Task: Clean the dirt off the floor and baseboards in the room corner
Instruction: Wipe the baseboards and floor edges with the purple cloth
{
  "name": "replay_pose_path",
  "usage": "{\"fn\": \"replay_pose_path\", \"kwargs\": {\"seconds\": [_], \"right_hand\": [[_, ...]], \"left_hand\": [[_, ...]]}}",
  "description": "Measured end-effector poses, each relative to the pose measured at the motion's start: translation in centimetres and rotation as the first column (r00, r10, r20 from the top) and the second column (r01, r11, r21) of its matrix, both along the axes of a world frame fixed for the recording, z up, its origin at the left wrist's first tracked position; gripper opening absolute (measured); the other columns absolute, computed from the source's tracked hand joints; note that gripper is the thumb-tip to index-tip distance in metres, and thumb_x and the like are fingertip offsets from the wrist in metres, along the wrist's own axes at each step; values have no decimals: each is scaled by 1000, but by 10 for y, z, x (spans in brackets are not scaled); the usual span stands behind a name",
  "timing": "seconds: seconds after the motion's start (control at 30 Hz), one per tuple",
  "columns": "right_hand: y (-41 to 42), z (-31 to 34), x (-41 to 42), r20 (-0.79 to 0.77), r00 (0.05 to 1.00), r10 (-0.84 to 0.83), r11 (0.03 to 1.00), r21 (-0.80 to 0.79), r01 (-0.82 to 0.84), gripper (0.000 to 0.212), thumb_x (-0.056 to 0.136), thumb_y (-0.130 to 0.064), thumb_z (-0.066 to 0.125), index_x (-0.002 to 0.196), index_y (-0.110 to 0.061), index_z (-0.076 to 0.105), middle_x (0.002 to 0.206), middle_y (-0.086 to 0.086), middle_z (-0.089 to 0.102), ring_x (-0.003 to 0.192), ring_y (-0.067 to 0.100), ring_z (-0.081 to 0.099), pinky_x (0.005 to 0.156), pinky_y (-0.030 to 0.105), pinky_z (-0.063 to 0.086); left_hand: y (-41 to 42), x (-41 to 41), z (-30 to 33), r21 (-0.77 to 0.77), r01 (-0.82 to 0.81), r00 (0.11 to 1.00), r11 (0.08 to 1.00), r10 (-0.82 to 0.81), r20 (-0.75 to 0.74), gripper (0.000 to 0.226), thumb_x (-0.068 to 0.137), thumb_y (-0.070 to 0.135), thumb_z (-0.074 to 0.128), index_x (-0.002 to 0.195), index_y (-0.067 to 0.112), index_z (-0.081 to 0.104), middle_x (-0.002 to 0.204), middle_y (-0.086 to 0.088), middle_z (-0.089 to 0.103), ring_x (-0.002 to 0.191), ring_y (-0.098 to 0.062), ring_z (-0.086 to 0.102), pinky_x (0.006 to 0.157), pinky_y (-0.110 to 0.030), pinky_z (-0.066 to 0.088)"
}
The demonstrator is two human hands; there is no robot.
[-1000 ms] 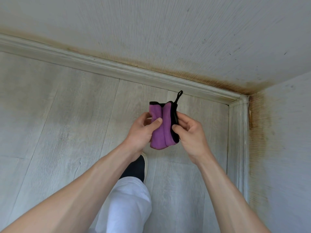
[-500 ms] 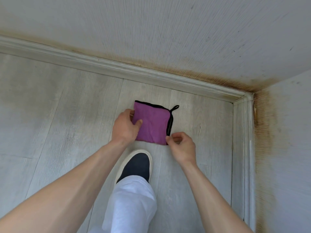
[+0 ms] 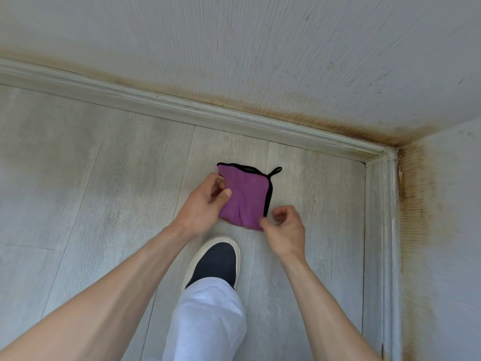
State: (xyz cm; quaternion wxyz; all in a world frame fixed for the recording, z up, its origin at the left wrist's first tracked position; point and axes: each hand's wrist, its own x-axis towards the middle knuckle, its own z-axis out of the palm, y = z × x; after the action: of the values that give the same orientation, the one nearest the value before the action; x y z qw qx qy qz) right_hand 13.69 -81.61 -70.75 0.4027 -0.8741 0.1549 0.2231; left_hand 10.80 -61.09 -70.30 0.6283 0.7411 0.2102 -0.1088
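- Folded purple cloth at frame centre, black-edged, loop at its upper right corner; whether flat on the floor or held just above it, impossible to tell.
- Risk, as a judgement: fold likely to spring open or bunch on the first stroke, given pinches at two edges only and no palm on top.
- Further risk: wiping across the grey smudges at left centre likely to smear the dirt rather than lift it, should one face of the cloth serve throughout.
- Further risk: brown staining along the top of the baseboard and in the corner at upper right liable to be missed, sitting well apart from the cloth.
- Shoe just below the cloth, close enough to tread on cleaned floor or get in the way of a stroke.
- Left hand reaching in from lower left, thumb and curled fingers pinching the cloth's left edge.
- Right hand reaching in from lower right, thumb and forefinger closed narrowly on the cloth's lower right corner, other fingers curled loosely above.
- Both forearms extended forward and down, converging on the cloth.
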Motion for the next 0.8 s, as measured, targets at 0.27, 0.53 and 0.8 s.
{"fn": "replay_pose_path", "kwargs": {"seconds": [0.27,0.53,0.8], "right_hand": [[7,27,70,171,797,579,795,97,-598,76,90,-4,68,153,-40,43,167,-9,23,154,6,18,123,28,20],[1,36,80,339,516,787,590,-165,-790,38,91,-49,61,100,-15,75,112,-5,66,105,19,59,96,45,46],[1,75,35,404,-7,915,261,-605,-752,33,102,-45,47,85,-19,57,73,-2,51,64,24,52,61,35,41]], "left_hand": [[-9,2,31,-124,231,971,965,-221,91,10,81,7,64,79,13,56,120,19,71,123,7,57,94,-31,47],[6,-19,23,-234,119,992,965,-105,71,16,75,9,64,89,4,59,98,-2,72,98,-10,66,89,-34,48],[13,-31,42,-75,285,951,956,-272,147,34,83,21,86,113,22,69,105,8,74,99,-7,69,93,-26,50]]}}
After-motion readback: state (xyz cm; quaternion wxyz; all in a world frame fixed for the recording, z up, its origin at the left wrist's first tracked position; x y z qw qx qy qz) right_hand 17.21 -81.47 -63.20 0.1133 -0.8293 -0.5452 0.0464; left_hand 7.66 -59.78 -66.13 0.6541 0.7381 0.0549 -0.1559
